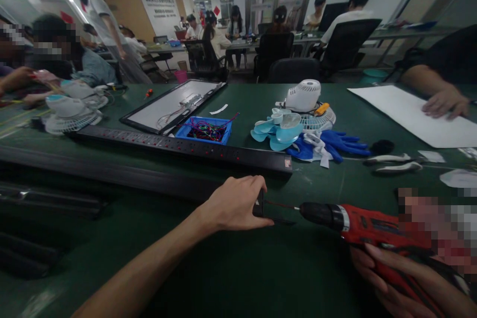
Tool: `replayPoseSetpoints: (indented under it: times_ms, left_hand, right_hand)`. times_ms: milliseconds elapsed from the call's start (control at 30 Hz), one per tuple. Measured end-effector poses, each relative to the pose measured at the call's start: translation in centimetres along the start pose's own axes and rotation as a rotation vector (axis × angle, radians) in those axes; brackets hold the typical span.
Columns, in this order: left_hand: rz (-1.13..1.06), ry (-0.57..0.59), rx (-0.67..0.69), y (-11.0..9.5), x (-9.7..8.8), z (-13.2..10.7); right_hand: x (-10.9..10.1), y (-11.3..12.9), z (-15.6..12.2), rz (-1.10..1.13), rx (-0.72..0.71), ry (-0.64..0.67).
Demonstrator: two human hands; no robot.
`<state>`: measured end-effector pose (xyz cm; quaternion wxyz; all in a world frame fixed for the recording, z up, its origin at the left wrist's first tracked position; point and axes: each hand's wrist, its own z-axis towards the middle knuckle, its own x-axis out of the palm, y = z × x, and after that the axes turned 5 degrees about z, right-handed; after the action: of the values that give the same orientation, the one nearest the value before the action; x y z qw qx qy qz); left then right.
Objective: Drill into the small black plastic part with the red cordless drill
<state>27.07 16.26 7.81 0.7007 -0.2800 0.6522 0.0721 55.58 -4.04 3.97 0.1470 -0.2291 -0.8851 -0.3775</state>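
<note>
A person's two bare hands at work on a dark green tabletop (238,273). Nearest, at lower right, the right hand (413,269) is closed around the handle of a red-and-black cordless drill (372,223), its chuck pointing left. At lower left lie short dark rails (48,201), partly lost in shadow. In the middle, the left hand (236,203) grips the end of a long black bar (149,177), thumb below and fingers above; the bar extends to the left edge of the view. A slender bit (281,204) spans the space between chuck and bar end; whether its tip touches the bar cannot be told.

Just beyond the bar, and roughly parallel to it, lies a black power strip (261,160) with red marks along its top. To its right are blue-and-white work gloves (345,143) and pliers with pale handles (391,158). Behind the strip stand a blue tray (226,133) of coloured wires, translucent blue fan blades (283,134) and, just beyond these, a white fan (303,95). Farther left lies a black-framed flat panel (164,109); at far right, a co-worker's hand (447,102) rests on a white sheet (398,112). In the background, people sit at desks among black office chairs (274,54).
</note>
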Motion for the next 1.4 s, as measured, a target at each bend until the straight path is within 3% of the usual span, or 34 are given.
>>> replayPoseSetpoints:
  times_ms: [300, 567, 1167, 1400]
  left_hand:
    - [0.010, 0.004, 0.006, 0.0, -0.1, -0.1]
    - [0.003, 0.012, -0.004, -0.1, 0.0, -0.1]
    - [0.007, 0.016, -0.002, -0.2, -0.1, -0.1]
    - [0.003, 0.017, -0.013, -0.1, 0.0, -0.1]
  right_hand:
    - [-0.4, -0.2, 0.0, -0.008, -0.038, 0.021]
    - [0.7, 0.2, 0.1, -0.016, -0.150, 0.053]
    - [0.5, 0.2, 0.1, 0.030, -0.061, 0.097]
    - [-0.4, 0.1, -0.1, 0.061, 0.029, 0.031]
